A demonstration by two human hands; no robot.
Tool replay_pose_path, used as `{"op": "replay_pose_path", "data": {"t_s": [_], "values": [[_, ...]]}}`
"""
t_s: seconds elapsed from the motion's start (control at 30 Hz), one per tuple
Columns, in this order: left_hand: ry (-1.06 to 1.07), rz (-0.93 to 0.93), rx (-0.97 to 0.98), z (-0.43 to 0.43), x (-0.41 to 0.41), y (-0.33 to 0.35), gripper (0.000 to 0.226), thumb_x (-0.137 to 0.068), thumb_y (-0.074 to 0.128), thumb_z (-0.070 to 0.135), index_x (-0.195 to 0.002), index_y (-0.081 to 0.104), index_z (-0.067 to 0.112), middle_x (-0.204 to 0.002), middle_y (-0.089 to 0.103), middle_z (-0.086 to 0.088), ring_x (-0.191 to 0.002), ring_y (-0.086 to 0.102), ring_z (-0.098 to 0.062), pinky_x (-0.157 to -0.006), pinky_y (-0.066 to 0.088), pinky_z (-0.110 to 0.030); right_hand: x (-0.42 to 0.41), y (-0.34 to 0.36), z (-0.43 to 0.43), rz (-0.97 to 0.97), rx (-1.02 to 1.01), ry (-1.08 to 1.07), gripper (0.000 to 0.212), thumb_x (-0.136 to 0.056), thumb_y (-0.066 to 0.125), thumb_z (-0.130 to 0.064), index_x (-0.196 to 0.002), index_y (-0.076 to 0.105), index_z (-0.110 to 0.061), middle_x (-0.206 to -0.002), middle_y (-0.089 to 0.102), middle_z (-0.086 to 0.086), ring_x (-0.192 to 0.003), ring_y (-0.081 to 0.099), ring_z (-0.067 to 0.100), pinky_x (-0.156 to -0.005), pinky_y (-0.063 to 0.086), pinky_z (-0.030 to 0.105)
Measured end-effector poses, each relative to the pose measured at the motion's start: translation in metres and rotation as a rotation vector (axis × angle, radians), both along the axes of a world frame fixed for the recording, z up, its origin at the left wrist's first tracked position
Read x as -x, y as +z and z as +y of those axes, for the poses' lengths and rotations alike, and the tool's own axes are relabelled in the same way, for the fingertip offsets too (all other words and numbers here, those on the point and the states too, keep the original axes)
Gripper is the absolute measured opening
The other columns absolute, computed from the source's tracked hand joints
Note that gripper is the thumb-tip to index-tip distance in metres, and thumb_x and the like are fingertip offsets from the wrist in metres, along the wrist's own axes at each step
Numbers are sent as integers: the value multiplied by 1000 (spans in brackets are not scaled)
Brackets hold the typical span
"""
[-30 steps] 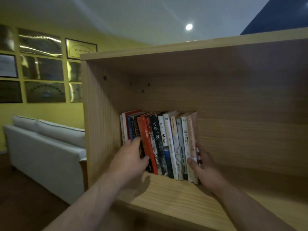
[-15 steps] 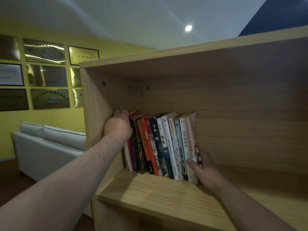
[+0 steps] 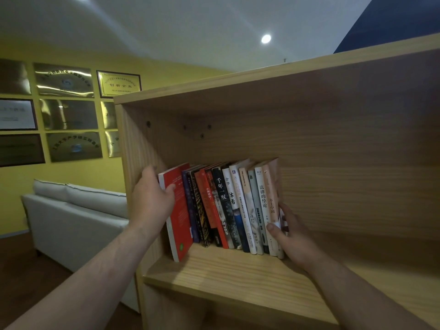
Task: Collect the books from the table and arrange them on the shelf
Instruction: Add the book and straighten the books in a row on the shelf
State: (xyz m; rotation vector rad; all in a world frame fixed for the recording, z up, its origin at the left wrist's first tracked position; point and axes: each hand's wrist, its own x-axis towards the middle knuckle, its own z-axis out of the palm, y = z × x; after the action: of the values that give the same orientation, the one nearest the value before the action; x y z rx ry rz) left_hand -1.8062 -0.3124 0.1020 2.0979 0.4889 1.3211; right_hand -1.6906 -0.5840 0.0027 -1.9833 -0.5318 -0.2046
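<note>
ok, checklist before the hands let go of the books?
1. Left hand grips red book: ok.
2. Red book flush with the row: not ok, it stands out in front of the other spines.
3. Right hand steadies the row's right end: ok, thumb on the last book.
4. Gap between red book and side wall: cannot tell, the left hand hides it.
5. Free shelf to the right of the row: ok, bare board.
6. Books left on the table: cannot tell, table out of view.
</note>
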Motion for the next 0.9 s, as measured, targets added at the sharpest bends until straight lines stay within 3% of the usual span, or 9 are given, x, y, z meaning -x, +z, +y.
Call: {"op": "replay_pose_path", "data": {"t_s": [0.07,0.17,0.3,0.47,0.6,0.73,0.8,0.9], "values": [[-65,16,187,-5,-4,-22,26,-91,69,19,-112,54,22,-94,59,10,-95,66,-22,-68,49,-31,1,1,0,7,-1,-2,70,-95,61,-46,-151,22,-52,-140,47,-6,-123,56,18,-103,51,48],[-133,106,360,-7,-11,-59,22,-93,65,16,-111,54,23,-103,64,2,-97,64,-24,-75,52,-38,3,2,0,10,-24,10,70,-95,63,-42,-152,24,-51,-135,46,-7,-120,56,17,-103,52,48],[-150,69,382,-11,-6,-78,16,-97,59,14,-105,53,27,-103,66,1,-96,66,-26,-79,56,-42,3,3,-1,23,-32,-6,71,-94,66,-41,-152,26,-49,-131,48,-9,-119,58,17,-100,53,44],[-206,-84,393,-24,39,-93,13,-97,59,20,-109,54,24,-98,64,3,-91,65,-22,-65,49,-33,5,6,0,17,-64,-35,60,-91,70,-36,-143,41,-46,-120,58,-10,-106,62,12,-88,57,37],[-379,-199,517,-32,60,-99,12,-96,61,15,-99,58,26,-97,69,2,-88,67,-22,-77,54,-43,7,5,0,17,-27,-25,52,-92,69,-35,-139,47,-36,-121,60,-6,-105,64,10,-91,60,42],[-574,-206,625,-39,50,-105,22,-92,62,3,-98,63,25,-94,76,-3,-91,70,-24,-77,54,-41,8,0,-4,26,-40,75,50,-100,58,-29,-146,44,-40,-130,55,-7,-112,59,7,-93,58,38],[-665,-172,656,-46,38,-106,23,-92,62,3,-104,64,23,-96,78,-2,-92,72,-27,-75,54,-41,6,-2,-3,62,-123,89,47,-102,57,-20,-145,48,-37,-126,58,-6,-104,60,2,-82,55,25],[-817,-95,734,-62,17,-100,25,-93,60,7,-113,64,22,-105,78,-4,-95,74,-27,-80,56,-47,0,-3,-1,166,-297,129,36,-104,53,-14,-130,58,-38,-113,69,0,-89,71,8,-76,55,25]]}}
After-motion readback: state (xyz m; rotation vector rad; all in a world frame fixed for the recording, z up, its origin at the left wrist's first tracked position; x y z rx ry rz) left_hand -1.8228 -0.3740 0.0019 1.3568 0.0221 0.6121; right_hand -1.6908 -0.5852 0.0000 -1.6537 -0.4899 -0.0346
